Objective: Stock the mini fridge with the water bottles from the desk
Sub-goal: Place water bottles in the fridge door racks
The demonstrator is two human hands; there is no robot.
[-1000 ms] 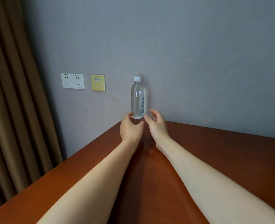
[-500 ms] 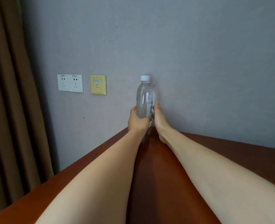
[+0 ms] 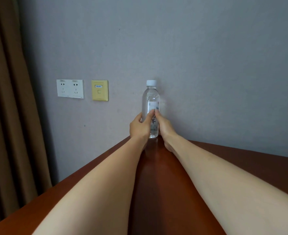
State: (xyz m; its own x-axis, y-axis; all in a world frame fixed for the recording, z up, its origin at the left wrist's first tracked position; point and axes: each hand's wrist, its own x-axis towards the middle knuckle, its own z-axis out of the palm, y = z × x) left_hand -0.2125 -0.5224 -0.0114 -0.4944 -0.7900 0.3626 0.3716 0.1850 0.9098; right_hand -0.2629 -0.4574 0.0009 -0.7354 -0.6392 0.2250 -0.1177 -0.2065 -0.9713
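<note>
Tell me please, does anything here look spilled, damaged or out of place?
Nothing stands out. The water bottle is upright with its white cap on, gripped by the left hand and the right hand at the far edge of the desk. No water shows on the wood.

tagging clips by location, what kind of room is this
Probably a hotel room or bedroom: a reddish wooden desk against a grey wall, a heavy brown curtain beside it, and wall sockets.
</note>
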